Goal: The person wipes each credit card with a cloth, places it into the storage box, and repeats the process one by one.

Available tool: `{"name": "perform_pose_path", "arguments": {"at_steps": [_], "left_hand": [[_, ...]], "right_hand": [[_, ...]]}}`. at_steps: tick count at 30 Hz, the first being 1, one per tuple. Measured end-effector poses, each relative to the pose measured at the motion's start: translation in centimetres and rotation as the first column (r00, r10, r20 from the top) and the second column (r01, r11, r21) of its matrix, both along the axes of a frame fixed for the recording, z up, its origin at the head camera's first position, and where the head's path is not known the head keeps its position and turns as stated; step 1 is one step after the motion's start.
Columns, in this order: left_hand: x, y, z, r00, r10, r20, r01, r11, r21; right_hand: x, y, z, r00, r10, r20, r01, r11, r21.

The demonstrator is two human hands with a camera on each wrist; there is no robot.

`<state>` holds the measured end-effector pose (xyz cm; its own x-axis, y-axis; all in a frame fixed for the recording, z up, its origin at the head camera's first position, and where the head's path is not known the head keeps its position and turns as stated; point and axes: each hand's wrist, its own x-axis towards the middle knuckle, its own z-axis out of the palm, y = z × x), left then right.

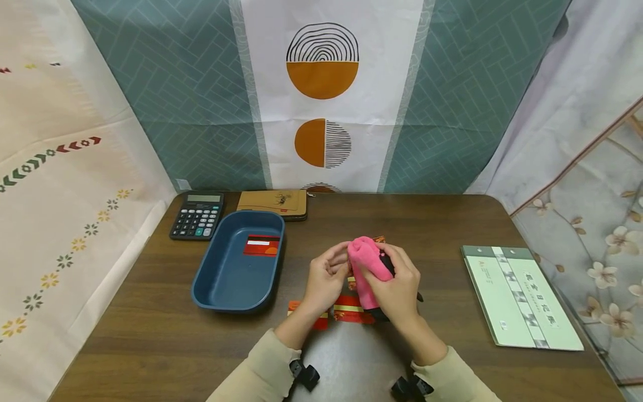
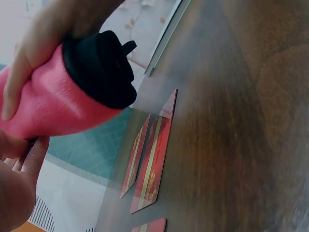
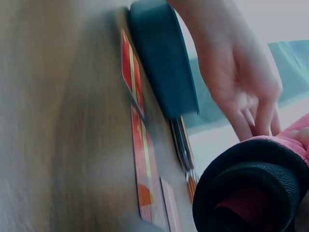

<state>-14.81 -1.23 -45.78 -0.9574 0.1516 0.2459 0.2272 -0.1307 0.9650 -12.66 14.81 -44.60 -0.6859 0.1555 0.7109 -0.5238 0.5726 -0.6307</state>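
A soft pink fuzzy roll with a black end piece is held above the table. My right hand grips it from the right, its thumb lying across the pink cloth. From the left, my left hand pinches the edge of the pink cloth with curled fingers. Seen from the right wrist, the black end is round, with layered rims and a little pink inside. Beneath the hands, red cards with gold bands lie on the wood, partly hidden by the hands and the roll.
A blue tray with a red card inside stands to the left. Behind it are a calculator and brown notebooks. A pale green book lies at the right edge of the table.
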Motion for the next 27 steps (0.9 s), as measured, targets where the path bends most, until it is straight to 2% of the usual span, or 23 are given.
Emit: {"name": "perform_pose_path", "arguments": {"at_steps": [3, 10, 16, 19, 23, 27], "left_hand": [[0.0, 0.0, 0.0, 1.0, 0.013, -0.008, -0.013, 1.0, -0.007], [0.3, -1.1, 0.4, 1.0, 0.008, 0.023, -0.008, 1.0, 0.023], [0.4, -1.5, 0.2, 1.0, 0.006, 0.024, -0.007, 1.0, 0.021], [0.4, -1.2, 0.1, 0.999, -0.008, 0.033, 0.007, 1.0, 0.026], [0.4, -0.7, -0.1, 1.0, -0.026, 0.016, 0.026, 1.0, 0.018], [0.3, -0.5, -0.3, 1.0, -0.009, -0.012, 0.009, 1.0, 0.016]], "right_hand": [[0.1, -0.3, 0.0, 1.0, 0.011, -0.009, -0.011, 1.0, -0.002], [-0.4, 1.9, -0.3, 0.996, -0.085, 0.019, 0.085, 0.996, -0.004], [-0.5, 2.7, -0.3, 0.991, -0.126, 0.051, 0.127, 0.992, -0.004], [-0.2, 1.9, -0.4, 0.994, -0.103, 0.048, 0.103, 0.995, 0.001], [0.2, 0.2, -0.5, 0.999, -0.02, 0.029, 0.02, 1.0, -0.001], [0.4, -0.4, -0.6, 1.0, 0.008, 0.013, -0.008, 1.0, -0.01]]}}
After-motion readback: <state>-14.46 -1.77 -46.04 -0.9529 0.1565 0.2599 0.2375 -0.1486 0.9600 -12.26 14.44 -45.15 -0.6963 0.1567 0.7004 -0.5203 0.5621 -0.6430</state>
